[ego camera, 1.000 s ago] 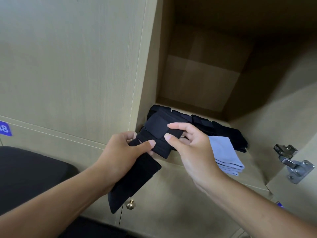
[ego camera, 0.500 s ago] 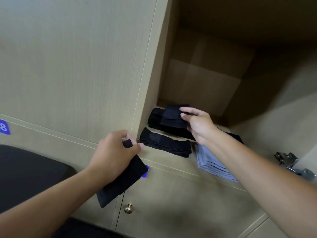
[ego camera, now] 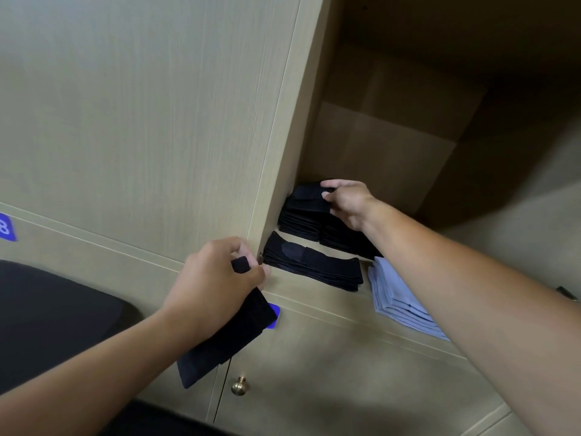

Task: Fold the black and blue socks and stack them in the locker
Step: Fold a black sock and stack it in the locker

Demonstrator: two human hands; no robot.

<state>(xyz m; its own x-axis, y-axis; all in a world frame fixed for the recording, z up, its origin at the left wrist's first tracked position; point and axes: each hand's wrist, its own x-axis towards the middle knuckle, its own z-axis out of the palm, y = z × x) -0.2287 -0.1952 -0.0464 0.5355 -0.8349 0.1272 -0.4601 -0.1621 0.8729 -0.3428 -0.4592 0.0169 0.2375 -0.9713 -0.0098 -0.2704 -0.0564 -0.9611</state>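
Brass knob point(ego camera: 239, 385) on lower cabinet door; blue number label point(ego camera: 6, 227) far to its upper left; black cushion point(ego camera: 53, 316) to its left.

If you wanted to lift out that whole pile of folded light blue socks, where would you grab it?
Grip the pile of folded light blue socks at its front end, coming from the locker's open front: that end overhangs the shelf edge, so fingers probably fit beneath and a thumb on top.
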